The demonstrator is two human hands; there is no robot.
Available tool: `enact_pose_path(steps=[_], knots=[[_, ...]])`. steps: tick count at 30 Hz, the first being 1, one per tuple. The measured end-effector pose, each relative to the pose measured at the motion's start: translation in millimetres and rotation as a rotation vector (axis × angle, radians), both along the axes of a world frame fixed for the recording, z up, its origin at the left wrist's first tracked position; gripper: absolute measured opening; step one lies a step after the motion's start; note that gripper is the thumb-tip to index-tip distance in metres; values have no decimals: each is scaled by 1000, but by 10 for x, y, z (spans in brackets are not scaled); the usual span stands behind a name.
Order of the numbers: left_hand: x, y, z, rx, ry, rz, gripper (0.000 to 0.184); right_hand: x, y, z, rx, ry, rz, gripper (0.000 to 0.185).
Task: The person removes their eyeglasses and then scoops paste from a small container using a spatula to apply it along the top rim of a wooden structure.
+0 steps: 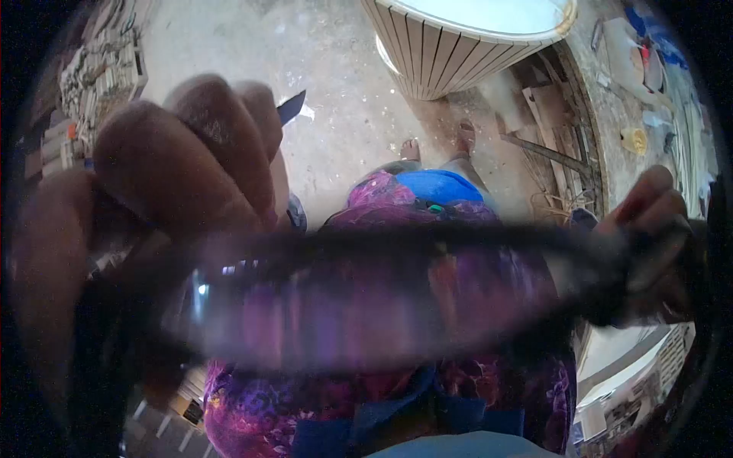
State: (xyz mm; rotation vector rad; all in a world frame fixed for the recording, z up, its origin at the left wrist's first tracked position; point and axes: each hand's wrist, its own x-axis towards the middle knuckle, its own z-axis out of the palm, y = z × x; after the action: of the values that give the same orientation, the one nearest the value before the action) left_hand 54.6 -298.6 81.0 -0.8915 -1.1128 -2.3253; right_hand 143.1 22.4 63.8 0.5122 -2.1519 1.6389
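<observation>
Very close to the camera, a dark-rimmed, see-through lens like a pair of glasses [397, 237] spans the view, badly blurred. My left hand [191, 153] is closed at its left end, fingers curled. Beyond those fingers juts a dark pointed blade [291, 107]; its handle is hidden, so I cannot tell how it is held. My right hand [649, 221] pinches the other end of the glasses, its fingers bent and partly in shadow. Through and around the lens show my purple patterned clothes [252, 404] and a blue cloth patch [439, 185].
Ahead stands a large slatted tub-like form [435, 53] with a pale top. A work surface [611, 91] at right carries a yellow ring-shaped item [633, 140] and clutter, with boards [546, 114] below. Stacked wood strips [103, 69] lie at left. My bare feet [411, 149] rest on the speckled floor.
</observation>
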Motion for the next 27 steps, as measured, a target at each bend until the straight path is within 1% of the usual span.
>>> enact_pose_path(steps=[3,6,7,8,9,10,11,12,14,15,16,17,18,20,21,23,24,25,26,27], knots=[[-79,-34,-206,-151,38,147,33,-341,-310,-298,-97,-144,73,21],[-123,-137,-440,-305,104,283,37,-671,-616,-565,-204,-261,133,30],[-103,-521,-651,-426,-36,73,45,-652,-537,-621,-242,-291,148,34],[-159,-324,-637,-457,-62,327,35,-702,-460,-1087,-218,-550,186,32],[-127,-442,-663,-539,-205,231,32,-757,-328,-1847,-83,-643,210,31],[-110,-503,-770,-585,-294,281,29,-657,-250,-2533,630,-696,189,33],[-93,-546,-858,-632,-386,331,26,-513,29,-3044,636,-704,183,33],[-89,-580,-889,-624,-388,326,26,-307,-189,-3412,622,-753,420,36],[-30,-604,-895,-788,-499,300,21,106,71,-4235,563,-835,909,43],[-43,-597,-918,-785,-502,302,21,78,42,-4226,566,-837,912,43],[-58,-586,-944,-770,-518,294,20,25,-66,-4132,19,-1328,860,41],[-72,-585,-966,-756,-535,283,19,-21,-168,-4030,-583,-1751,723,40],[-85,-593,-989,-755,-533,280,20,-125,-239,-3771,-583,-1752,722,40],[-102,-549,-984,-732,-532,285,20,-391,-305,-3077,-109,-1341,675,27],[-107,-534,-977,-710,-530,291,19,-458,-312,-2921,-105,-1342,677,27],[-100,-546,-974,-722,-548,303,18,-558,-320,-2684,-46,-1171,838,27],[-100,-548,-970,-738,-562,310,16,-593,-335,-2498,-45,-1171,841,27],[-108,-546,-964,-737,-560,313,16,-617,-355,-2294,219,-1134,705,29],[-112,-539,-957,-851,-596,306,15,-627,-363,-2198,476,-1081,561,31],[-111,-534,-946,-968,-633,299,14,-566,-327,-2359,476,-1079,565,31]])
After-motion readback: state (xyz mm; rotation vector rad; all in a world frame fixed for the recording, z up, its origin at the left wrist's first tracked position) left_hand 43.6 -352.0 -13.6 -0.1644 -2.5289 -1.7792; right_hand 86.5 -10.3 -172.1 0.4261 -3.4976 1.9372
